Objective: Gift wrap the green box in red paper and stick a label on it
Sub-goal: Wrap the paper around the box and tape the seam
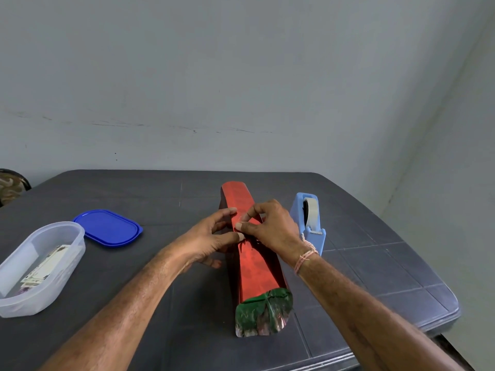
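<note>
Both hands meet over the middle of a long green box [263, 313] partly sheathed in red paper [251, 266] on a dark grey bench [160, 188]. The left hand [211, 241] is partly closed, thumb and fingers pressing the paper's left edge against the box. The right hand [270, 227] pinches at the top seam, thumb and forefinger curled together on the paper; whether a strip of tape lies under them cannot be told. A pale thread bracelet [305, 254] circles the right wrist. The box lies lengthwise, running away from the person, its near end uncovered and showing crinkled green foil. Just beside it on the right stands a light blue tape dispenser [310, 218]. Well apart on the left sit a blue lid [108, 227] and an open clear plastic container [40, 266] holding printed cards.
</note>
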The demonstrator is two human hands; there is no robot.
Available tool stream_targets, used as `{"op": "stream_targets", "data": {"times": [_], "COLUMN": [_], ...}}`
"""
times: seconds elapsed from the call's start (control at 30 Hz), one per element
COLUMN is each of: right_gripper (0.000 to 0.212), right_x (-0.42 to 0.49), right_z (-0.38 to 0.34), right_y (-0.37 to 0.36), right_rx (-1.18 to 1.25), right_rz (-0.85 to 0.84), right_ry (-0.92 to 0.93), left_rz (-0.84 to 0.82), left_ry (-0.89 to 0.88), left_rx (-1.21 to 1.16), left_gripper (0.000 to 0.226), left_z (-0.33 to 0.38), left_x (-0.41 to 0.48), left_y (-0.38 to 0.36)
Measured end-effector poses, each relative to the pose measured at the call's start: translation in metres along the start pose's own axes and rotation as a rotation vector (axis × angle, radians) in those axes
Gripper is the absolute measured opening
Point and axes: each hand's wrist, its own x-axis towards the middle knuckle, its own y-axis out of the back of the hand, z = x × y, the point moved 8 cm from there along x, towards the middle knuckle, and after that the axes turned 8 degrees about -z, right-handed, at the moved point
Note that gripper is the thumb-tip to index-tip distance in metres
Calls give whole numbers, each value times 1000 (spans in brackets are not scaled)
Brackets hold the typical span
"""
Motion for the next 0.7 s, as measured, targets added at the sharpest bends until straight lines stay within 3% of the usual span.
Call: {"op": "stream_targets", "data": {"times": [0.2, 0.7], "right_gripper": [44, 40], "right_x": [2, 23], "right_z": [6, 9], "right_y": [0, -4], "right_rx": [181, 53], "right_rz": [-26, 23], "right_ry": [-29, -119], "left_rz": [-8, -17], "left_ry": [0, -2], "left_rx": [-8, -32], "left_gripper": [73, 71], "left_z": [-1, -1], "left_x": [0, 1], "left_y": [0, 0]}}
